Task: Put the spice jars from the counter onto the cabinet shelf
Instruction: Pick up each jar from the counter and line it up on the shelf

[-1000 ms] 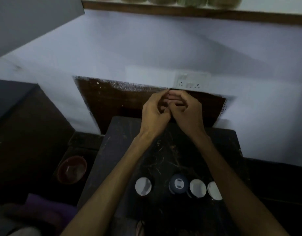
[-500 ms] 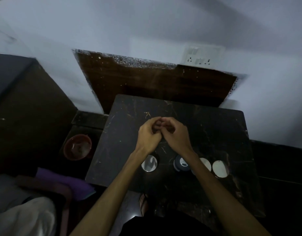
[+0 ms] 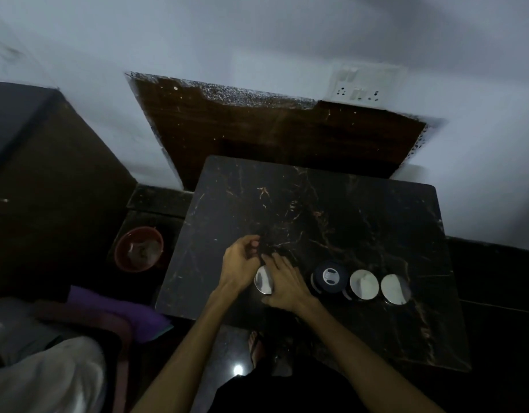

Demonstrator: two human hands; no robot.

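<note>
Four spice jars line the near edge of the dark marble counter [image 3: 331, 204], lower centre of frame: silver lids [image 3: 364, 284] [image 3: 395, 289] at right, a dark-lidded jar [image 3: 329, 277] beside them, contents hidden. The right hand [image 3: 284, 284] lies fingers straight over the leftmost jar [image 3: 263, 280]. The left hand [image 3: 240, 262] hangs loosely curled, holding nothing. At left, a red bowl [image 3: 138, 248], contents unclear.

Dim room; pale wall [image 3: 257, 40], socket plate [image 3: 358, 87], dark wood panel [image 3: 272, 138], glossy floor [image 3: 227, 353].
</note>
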